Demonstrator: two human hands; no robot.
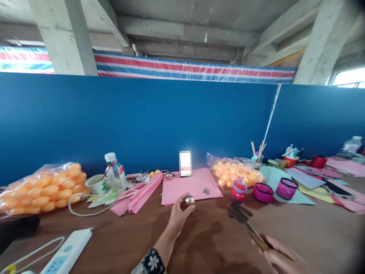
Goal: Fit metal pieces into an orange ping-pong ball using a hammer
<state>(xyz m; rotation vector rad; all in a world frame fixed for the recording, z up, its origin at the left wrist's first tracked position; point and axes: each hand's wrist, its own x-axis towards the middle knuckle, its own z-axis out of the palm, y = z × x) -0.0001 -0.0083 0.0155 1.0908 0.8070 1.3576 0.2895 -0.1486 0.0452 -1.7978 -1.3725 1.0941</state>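
Observation:
My left hand (181,215) pinches a shiny metal ball (189,200) between thumb and fingers, just in front of the pink paper sheets (176,190). On that paper lie several small metal pieces (205,191), too small to make out. A second shiny round metal piece (169,175) sits near the paper's back left corner. At the lower right, my right hand (281,253) is wrapped round the wooden handle of a claw hammer (247,222), whose head is raised and slightly smeared by motion. The hammer and the ball are apart.
Plastic bags of orange balls stand left (48,188) and right (235,171). Around the paper are folded pink strips (145,192), a paper cup (96,184), a bottle (116,173) and small fabric-like rings (262,192). A power strip (67,251) lies front left; a blue partition (171,121) rises behind.

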